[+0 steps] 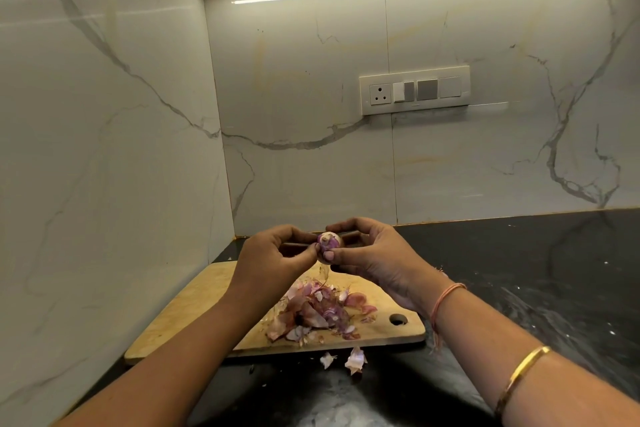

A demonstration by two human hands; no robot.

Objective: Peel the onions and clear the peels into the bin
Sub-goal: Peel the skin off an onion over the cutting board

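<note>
Head view: over a wooden cutting board [194, 319], the left hand [273, 253] and right hand [370, 253] both pinch a small purple onion [328, 242] with curled fingertips, holding it in the air. Below, a pile of peels [318, 312] lies on the board's right half. Two stray peels [355, 359] rest on the dark counter [519, 270] just beside its near edge.

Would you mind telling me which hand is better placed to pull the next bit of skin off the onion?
Probably the left hand: its fingers pinch at the side of the onion, while the right hand grips it from above and below over the cutting board.
</note>
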